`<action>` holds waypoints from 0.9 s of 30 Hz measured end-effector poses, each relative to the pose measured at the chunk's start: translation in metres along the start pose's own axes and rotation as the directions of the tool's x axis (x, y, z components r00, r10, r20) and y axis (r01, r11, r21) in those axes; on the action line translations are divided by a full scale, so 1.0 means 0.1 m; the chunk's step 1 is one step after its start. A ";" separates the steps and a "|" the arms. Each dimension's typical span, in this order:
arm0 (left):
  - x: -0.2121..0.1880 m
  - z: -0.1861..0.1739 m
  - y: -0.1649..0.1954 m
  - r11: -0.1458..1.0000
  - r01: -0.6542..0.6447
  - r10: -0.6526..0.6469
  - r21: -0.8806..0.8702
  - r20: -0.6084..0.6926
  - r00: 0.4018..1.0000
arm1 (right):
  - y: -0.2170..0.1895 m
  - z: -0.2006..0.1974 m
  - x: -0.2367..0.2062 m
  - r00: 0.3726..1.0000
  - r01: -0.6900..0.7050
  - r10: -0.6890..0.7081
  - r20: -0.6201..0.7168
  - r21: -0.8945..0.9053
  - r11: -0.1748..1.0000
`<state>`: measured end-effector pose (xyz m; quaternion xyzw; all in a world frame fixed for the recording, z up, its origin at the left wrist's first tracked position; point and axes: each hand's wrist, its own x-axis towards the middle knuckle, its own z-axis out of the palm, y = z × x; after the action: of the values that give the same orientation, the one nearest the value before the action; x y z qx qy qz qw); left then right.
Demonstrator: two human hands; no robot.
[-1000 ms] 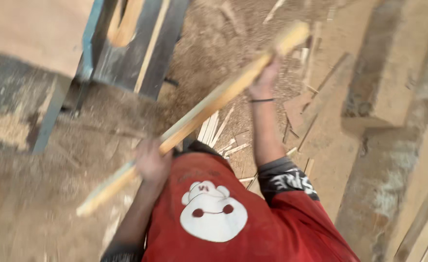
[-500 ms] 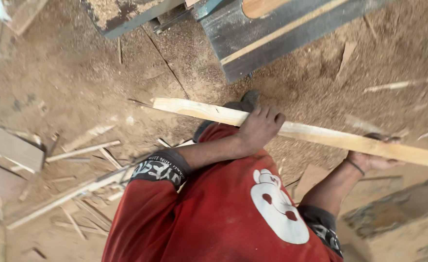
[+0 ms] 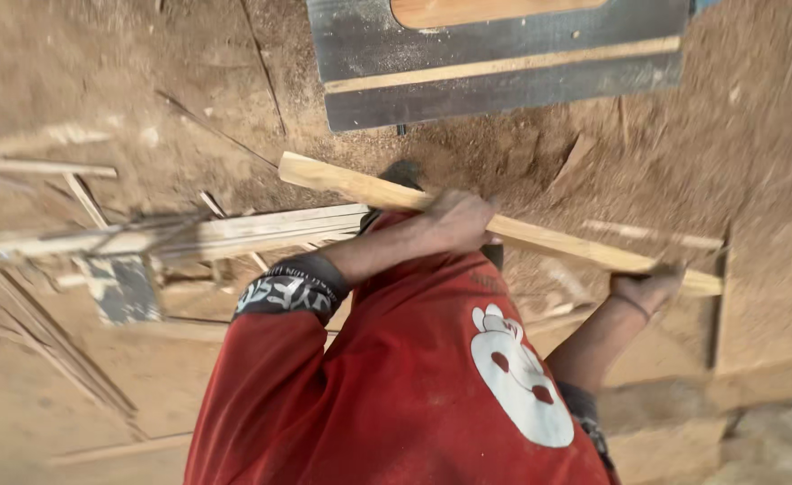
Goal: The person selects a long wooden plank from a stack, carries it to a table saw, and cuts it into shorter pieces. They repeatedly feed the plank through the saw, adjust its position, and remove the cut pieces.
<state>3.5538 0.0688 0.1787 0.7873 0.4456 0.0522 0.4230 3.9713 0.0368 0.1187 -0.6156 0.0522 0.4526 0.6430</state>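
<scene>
Here, a long pale wooden strip point(image 3: 540, 235), rough-sawn.

A woodworking shop. Sawdust point(image 3: 755, 135) covers the floor, offcut strips of wood point(image 3: 234, 232) and thin slivers lie scattered at nine o'clock, and a dark machine table point(image 3: 504, 81) dusted with shavings stands at twelve o'clock. Flat boards point(image 3: 764, 314) lie at four o'clock.
</scene>
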 end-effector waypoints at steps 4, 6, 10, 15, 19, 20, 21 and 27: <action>0.56 0.06 0.16 0.954 0.299 -0.286 -0.024 0.231 0.930 | -0.17 0.05 0.56 0.990 -0.134 0.137 -0.035 0.067 0.989; 0.83 0.22 0.26 0.932 0.346 -0.330 -0.108 0.147 0.933 | -0.34 0.02 0.85 0.985 -0.174 0.174 -0.015 -0.038 0.984; 1.49 0.48 0.35 0.913 0.403 -0.398 -0.057 0.088 0.913 | -0.54 0.17 1.63 0.976 -0.201 0.211 0.048 -0.168 0.965; 2.07 0.82 0.81 0.883 0.456 -0.467 -0.107 -0.124 0.875 | -1.10 0.06 2.44 0.934 -0.222 0.268 0.237 -0.203 0.954; 2.25 1.09 1.24 0.922 0.387 -0.373 0.001 -0.269 0.888 | -1.45 0.01 2.89 0.915 -0.097 0.215 0.342 -0.332 0.938; 2.29 1.14 1.33 0.924 0.382 -0.363 0.005 -0.305 0.881 | -1.54 0.02 2.98 0.926 0.096 0.068 0.373 -0.403 0.910; 2.32 1.17 1.40 0.926 0.378 -0.351 0.016 -0.339 0.873 | -1.63 0.02 3.05 0.893 0.359 -0.146 0.426 -0.478 0.801; 2.68 1.15 1.66 0.853 0.522 -0.511 0.015 -0.185 0.839 | -2.09 0.19 3.01 -0.030 0.999 0.170 0.985 0.036 -0.030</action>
<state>3.8753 0.1567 0.1448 0.6436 0.6779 -0.0096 0.3551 4.2729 0.2437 0.0915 -0.3977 -0.8600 0.2562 0.1912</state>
